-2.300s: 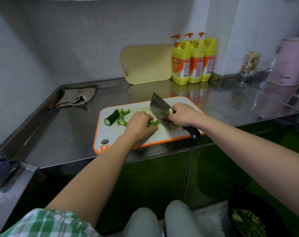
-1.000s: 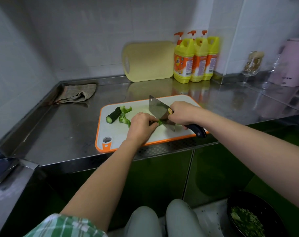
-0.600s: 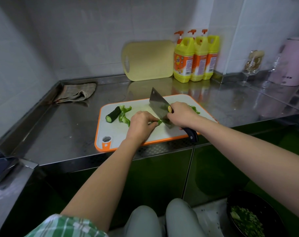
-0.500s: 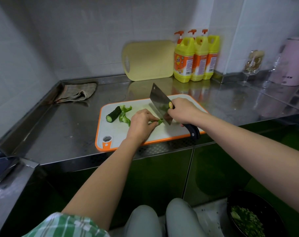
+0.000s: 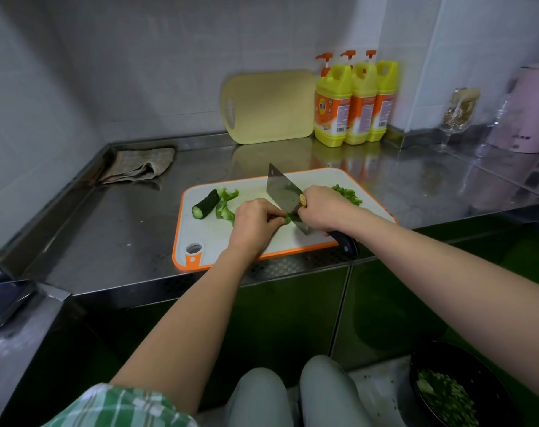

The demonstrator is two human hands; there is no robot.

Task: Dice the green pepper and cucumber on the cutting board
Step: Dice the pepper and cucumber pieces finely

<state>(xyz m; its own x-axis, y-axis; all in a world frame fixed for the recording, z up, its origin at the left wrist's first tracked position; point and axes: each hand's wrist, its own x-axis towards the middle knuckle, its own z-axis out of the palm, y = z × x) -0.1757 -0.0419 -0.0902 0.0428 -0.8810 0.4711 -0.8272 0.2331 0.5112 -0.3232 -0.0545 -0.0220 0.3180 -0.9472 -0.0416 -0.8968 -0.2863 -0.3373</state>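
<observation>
Green is the thin pepper strip (image 5: 288, 218) in the middle of the white plastic cutting board with the orange rim (image 5: 206, 234). The left hand (image 5: 256, 223) pinches this strip with curled fingers and holds it down on the board. The right hand (image 5: 326, 208) grips the black handle of the wide steel chopping knife (image 5: 282, 192). The blade meets the strip right next to the left fingertips.

That is the danger. The strip is very short, so if the fingers do not slide back, the blade could nick them. The strip could also slip and give a crooked cut.

The dark green cucumber piece (image 5: 206, 204) and more green pepper strips (image 5: 226, 208) lie at the board's left end, not yet diced. A heap of small green pepper bits (image 5: 348, 195) sits at the board's far right corner. A bump from the right hand could knock some bits onto the shiny steel table (image 5: 123, 235).
</observation>
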